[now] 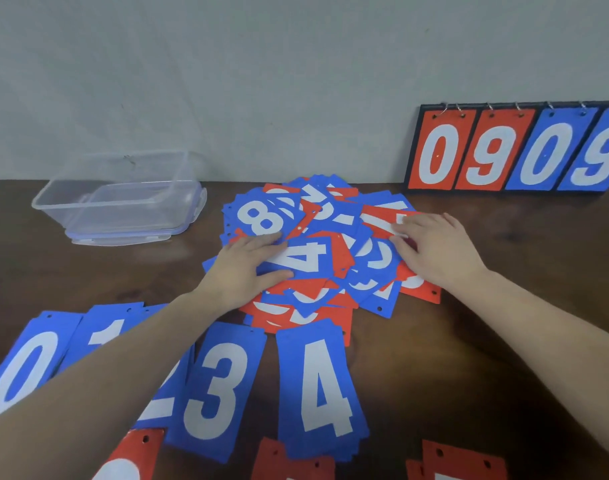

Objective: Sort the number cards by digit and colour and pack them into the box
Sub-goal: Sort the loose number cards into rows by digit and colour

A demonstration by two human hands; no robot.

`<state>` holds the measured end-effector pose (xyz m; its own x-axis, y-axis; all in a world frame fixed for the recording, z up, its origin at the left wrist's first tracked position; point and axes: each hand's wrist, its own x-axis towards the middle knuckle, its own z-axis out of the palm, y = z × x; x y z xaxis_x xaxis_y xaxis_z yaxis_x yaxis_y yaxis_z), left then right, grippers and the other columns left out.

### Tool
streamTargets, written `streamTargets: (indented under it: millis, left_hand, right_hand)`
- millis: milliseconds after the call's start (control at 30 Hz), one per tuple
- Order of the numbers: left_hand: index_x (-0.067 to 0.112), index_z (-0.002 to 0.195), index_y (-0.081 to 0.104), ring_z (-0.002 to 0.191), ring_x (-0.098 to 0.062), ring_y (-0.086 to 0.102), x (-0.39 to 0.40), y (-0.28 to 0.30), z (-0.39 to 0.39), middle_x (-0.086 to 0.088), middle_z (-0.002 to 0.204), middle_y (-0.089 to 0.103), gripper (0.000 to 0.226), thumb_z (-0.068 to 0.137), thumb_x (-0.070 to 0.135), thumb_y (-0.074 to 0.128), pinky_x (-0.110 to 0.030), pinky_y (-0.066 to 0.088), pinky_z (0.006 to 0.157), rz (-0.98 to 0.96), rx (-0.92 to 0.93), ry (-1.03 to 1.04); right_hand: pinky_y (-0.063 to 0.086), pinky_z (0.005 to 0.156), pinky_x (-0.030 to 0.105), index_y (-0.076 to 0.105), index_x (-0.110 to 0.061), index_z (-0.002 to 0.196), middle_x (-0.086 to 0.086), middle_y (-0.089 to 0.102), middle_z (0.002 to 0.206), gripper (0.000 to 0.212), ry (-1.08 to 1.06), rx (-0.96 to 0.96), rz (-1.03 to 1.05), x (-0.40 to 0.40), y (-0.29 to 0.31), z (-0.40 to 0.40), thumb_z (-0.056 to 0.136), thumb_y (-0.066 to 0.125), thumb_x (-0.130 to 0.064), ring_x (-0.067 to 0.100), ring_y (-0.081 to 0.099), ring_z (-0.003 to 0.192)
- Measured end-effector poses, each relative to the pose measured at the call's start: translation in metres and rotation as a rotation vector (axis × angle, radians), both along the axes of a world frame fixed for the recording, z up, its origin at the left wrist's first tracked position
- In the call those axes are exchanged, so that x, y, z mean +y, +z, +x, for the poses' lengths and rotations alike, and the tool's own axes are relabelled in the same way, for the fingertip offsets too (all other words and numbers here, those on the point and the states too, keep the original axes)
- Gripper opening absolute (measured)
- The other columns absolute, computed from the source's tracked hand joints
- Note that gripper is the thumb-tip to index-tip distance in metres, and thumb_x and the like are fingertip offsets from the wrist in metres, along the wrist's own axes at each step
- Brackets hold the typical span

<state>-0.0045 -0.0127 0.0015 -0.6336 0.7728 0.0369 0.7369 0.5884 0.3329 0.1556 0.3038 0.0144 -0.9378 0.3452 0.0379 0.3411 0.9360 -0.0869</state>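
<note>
Your left hand (pixel 242 268) pinches a blue "4" card (pixel 305 259) off the mixed red-and-blue pile (pixel 317 251) mid-desk, likely for the near blue row, right hand (pixel 434 247) spread flat steadying it; clear plastic box (pixel 119 199) far left.

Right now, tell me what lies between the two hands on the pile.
In the head view, a blue 4 card and overlapping red and blue cards lie between the left hand and right hand.
</note>
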Motion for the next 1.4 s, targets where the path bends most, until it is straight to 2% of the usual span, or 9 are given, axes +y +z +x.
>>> streamTargets:
  millis: [133,267,433,567,700,900,1067,1233,1400]
  left_hand:
    - [0.036,0.149,0.045,0.149,-0.012,0.022,-0.002,0.003,-0.001,0.018,0.163,0.024,0.107,0.068,0.099,0.016,-0.044,0.016,0.121,-0.092,0.122,-0.068]
    - [0.032,0.146,0.052,0.150,-0.015,0.023,0.001,0.009,-0.003,0.014,0.158,0.037,0.093,0.080,0.090,0.021,-0.045,0.013,0.120,-0.144,0.257,-0.212]
    - [0.026,0.131,0.067,0.122,-0.020,0.050,-0.003,0.011,0.005,0.005,0.130,0.058,0.080,0.091,0.080,0.023,-0.040,0.028,0.105,-0.062,0.370,-0.338]
    - [0.025,0.113,0.076,0.086,-0.019,0.056,-0.003,0.021,0.018,0.004,0.093,0.060,0.049,0.101,0.052,0.036,-0.035,0.040,0.081,0.039,0.575,-0.457]
    - [0.019,0.110,0.076,0.074,-0.021,0.064,-0.008,0.025,0.032,0.003,0.083,0.071,0.040,0.098,0.034,0.041,-0.034,0.052,0.069,0.063,0.651,-0.468]
    - [0.018,0.105,0.078,0.073,-0.017,0.071,-0.021,0.026,0.053,0.005,0.084,0.076,0.034,0.096,0.031,0.047,-0.033,0.056,0.061,0.202,0.541,-0.292]
    - [0.018,0.104,0.078,0.075,-0.015,0.071,-0.026,0.024,0.070,0.004,0.092,0.077,0.030,0.097,0.032,0.053,-0.025,0.054,0.065,0.358,0.406,-0.070]
    - [0.038,0.116,0.069,0.081,-0.006,0.066,-0.027,0.032,0.092,0.013,0.089,0.070,0.024,0.100,0.026,0.057,-0.025,0.055,0.066,0.390,-0.057,0.252]
    - [0.048,0.105,0.065,0.084,0.005,0.067,-0.024,0.040,0.113,0.018,0.089,0.073,0.013,0.098,0.040,0.058,-0.025,0.057,0.069,0.516,-0.275,0.313]
  right_hand:
    - [0.032,0.116,0.042,0.066,-0.029,0.127,-0.005,0.060,0.138,0.041,-0.043,0.025,0.047,0.006,0.004,0.026,0.102,0.043,-0.052,0.017,0.050,0.131]
    - [0.040,0.110,0.042,0.064,-0.030,0.110,-0.005,0.055,0.141,0.030,-0.065,0.067,-0.134,0.011,0.005,0.030,0.096,0.055,-0.055,0.018,0.048,0.133]
    - [0.031,0.118,0.045,0.043,-0.037,0.147,-0.005,0.038,0.160,0.062,-0.056,-0.058,-0.243,0.014,0.006,0.036,0.093,0.050,-0.066,0.021,0.035,0.147]
    - [0.041,0.111,0.047,0.033,-0.041,0.152,-0.003,0.039,0.158,0.073,-0.112,-0.068,-0.229,0.017,0.014,0.042,0.088,0.058,-0.067,0.022,0.039,0.143]
    - [0.040,0.112,0.046,0.023,-0.043,0.156,-0.004,0.035,0.161,0.077,-0.126,-0.096,-0.228,0.017,0.015,0.053,0.090,0.055,-0.067,0.022,0.036,0.145]
    - [0.033,0.117,0.045,0.021,-0.045,0.157,-0.005,0.037,0.160,0.075,-0.131,-0.092,-0.213,0.011,0.011,0.071,0.091,0.048,-0.069,0.020,0.034,0.147]
    - [0.033,0.117,0.045,0.024,-0.044,0.155,-0.003,0.044,0.156,0.074,-0.123,-0.080,-0.180,0.008,0.012,0.083,0.091,0.049,-0.070,0.021,0.042,0.142]
    - [0.035,0.116,0.044,0.022,-0.044,0.156,-0.005,0.038,0.159,0.074,-0.121,-0.065,-0.208,0.006,0.008,0.102,0.091,0.045,-0.070,0.021,0.037,0.144]
    - [0.031,0.117,0.038,0.033,-0.041,0.154,-0.012,0.035,0.160,0.082,-0.049,-0.142,-0.186,0.009,0.012,0.129,0.081,0.038,-0.078,0.015,0.030,0.145]
